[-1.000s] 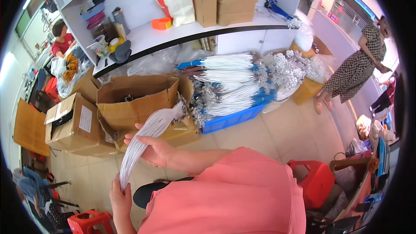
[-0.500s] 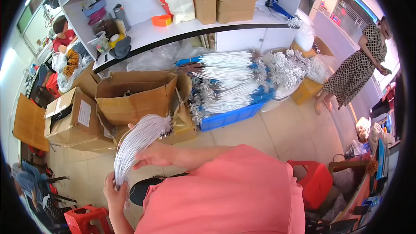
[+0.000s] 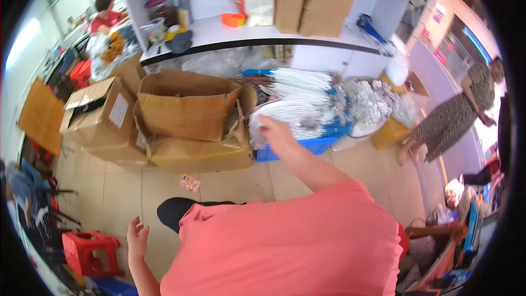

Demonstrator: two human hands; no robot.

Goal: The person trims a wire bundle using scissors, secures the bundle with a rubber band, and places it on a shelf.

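My right hand [image 3: 275, 134] reaches forward over the left front of a blue crate [image 3: 298, 151]. Its fingers are bent at the left end of a bundle of white cables [image 3: 293, 111]; the grip is partly blurred. This bundle rests on the heap in the crate, where more white cables [image 3: 300, 82] with blue and brown ends lie behind it. Low on the left, my left hand [image 3: 137, 238] hangs in the air above the floor. Its fingers are apart and slightly curled, with nothing in them.
Open cardboard boxes [image 3: 186, 112] stand left of the crate. A shelf [image 3: 219, 33] runs along the back. Silvery cable bundles [image 3: 372, 98] are piled to the right, near a standing person [image 3: 457, 109]. A red stool [image 3: 93, 252] is at lower left; an orange-white sheet [image 3: 189, 182] lies on the floor.
The bundle of white cables has gone from in front of me to the crate, with my right hand reaching there. My left hand has let go of it and opened.
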